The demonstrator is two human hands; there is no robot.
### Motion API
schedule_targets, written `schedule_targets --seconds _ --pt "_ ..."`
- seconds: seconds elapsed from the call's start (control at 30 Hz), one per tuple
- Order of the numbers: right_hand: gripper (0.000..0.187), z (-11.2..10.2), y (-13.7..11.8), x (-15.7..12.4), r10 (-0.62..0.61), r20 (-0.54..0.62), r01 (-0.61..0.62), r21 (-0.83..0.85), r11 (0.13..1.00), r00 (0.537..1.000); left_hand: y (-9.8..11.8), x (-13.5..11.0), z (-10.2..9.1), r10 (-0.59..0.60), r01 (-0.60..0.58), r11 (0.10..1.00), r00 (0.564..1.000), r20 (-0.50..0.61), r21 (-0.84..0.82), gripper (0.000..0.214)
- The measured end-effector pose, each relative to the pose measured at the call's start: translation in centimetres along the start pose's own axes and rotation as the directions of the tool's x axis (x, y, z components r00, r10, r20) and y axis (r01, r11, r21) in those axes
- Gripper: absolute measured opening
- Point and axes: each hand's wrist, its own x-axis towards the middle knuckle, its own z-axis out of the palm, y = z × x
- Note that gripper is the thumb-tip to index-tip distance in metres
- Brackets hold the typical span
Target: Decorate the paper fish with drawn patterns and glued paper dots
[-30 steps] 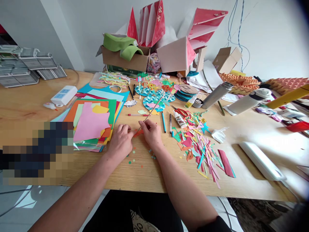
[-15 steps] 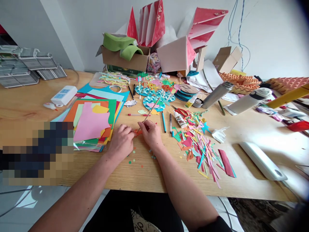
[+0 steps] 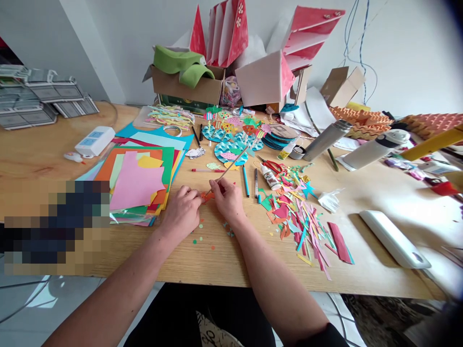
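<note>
My right hand [image 3: 228, 198] pinches a thin, light-coloured stick [image 3: 230, 167], which slants up and away to the right. Its lower end meets a small orange paper piece [image 3: 207, 196] on the table. With closed fingers, my left hand [image 3: 183, 207] holds that paper down by its left edge. Part of the paper is hidden by both hands. Beyond them lie a red pen [image 3: 207, 170], a blue marker [image 3: 246, 182] and a dark pen [image 3: 256, 183]. Small paper dots [image 3: 195, 241] are scattered in front.
Stacked coloured paper [image 3: 135, 185] lies to the left. On the right are paper scraps [image 3: 289, 217], a white glue bottle [image 3: 270, 177], red-handled scissors [image 3: 274, 166] and a long white device [image 3: 394, 239]. Blue wave-patterned discs [image 3: 221, 153] with paper fish stand behind.
The stick's upper end has swung to the right and lower, along with my right hand's slight shift rightward. My left hand stays on the orange paper.
</note>
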Motion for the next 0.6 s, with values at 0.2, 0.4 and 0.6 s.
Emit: schedule_targets --seconds 0.2,0.4,0.6 --pt "0.034 -0.05 -0.03 -0.02 -0.01 0.005 0.01 0.009 1.0 1.0 0.1 0.03 -0.09 -0.006 0.006 1.0 1.0 0.011 0.0 0.036" --pt "0.035 -0.25 -0.1 0.01 -0.007 -0.015 0.007 -0.007 1.0 1.0 0.07 -0.02 -0.06 -0.001 0.001 1.0 1.0 0.001 -0.001 0.035" --pt "0.036 -0.18 -0.12 0.01 -0.015 -0.026 0.015 -0.031 0.999 1.0 -0.05 -0.04 0.09 -0.001 0.001 1.0 1.0 0.0 0.001 0.036"
